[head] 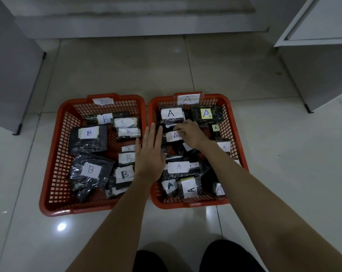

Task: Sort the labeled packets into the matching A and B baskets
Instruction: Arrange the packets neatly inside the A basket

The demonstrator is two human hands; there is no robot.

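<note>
Two red baskets side by side on the tile floor: B basket (54,154) left, A basket (236,138) right, every readable label matches. Right hand (189,132) curled down on an A packet (173,136) mid-basket; a real grasp, cannot tell. Left hand (149,152) flat, released, hovering over the shared rims. Looks like final placing. Next: let go, check for strays.

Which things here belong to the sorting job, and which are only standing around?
Belong to the job:
- B basket with its B packets
- A basket with its A packets
- left hand, open, over the gap between the baskets
- right hand, on the A packets

Only standing around:
- white cabinet
- grey cabinet
- tiled floor
</note>
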